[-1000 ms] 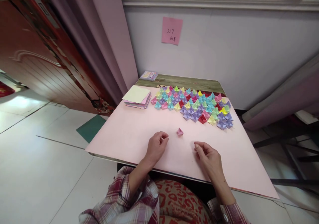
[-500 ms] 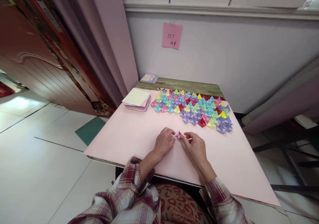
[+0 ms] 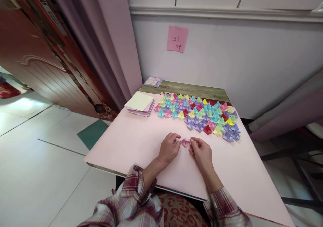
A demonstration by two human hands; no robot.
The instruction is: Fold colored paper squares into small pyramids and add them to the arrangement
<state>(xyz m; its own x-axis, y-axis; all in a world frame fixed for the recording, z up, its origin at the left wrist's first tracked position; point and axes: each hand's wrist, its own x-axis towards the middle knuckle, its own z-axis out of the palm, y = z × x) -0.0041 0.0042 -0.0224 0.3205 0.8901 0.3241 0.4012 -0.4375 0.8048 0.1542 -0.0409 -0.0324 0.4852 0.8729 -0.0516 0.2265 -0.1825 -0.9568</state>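
Observation:
A small pink folded paper piece point(image 3: 185, 142) lies on the pink sheet point(image 3: 131, 139) that covers the table. My left hand point(image 3: 170, 148) pinches its left side, and my right hand point(image 3: 201, 151) pinches its right side. Both hands have curled fingers that meet at the piece. Behind them, a dense patch of several coloured folded paper pieces point(image 3: 199, 115) covers the far part of the sheet.
A stack of square papers point(image 3: 140, 103) with a pale yellow top sheet sits at the far left of the table. A small printed packet point(image 3: 152, 82) lies on the bare wood strip by the wall. A pink note point(image 3: 177, 39) is stuck on the wall. Tiled floor lies left.
Both hands moved forward from the near edge and closed in on the pink folded piece, which lay alone before. They now hold it from both sides.

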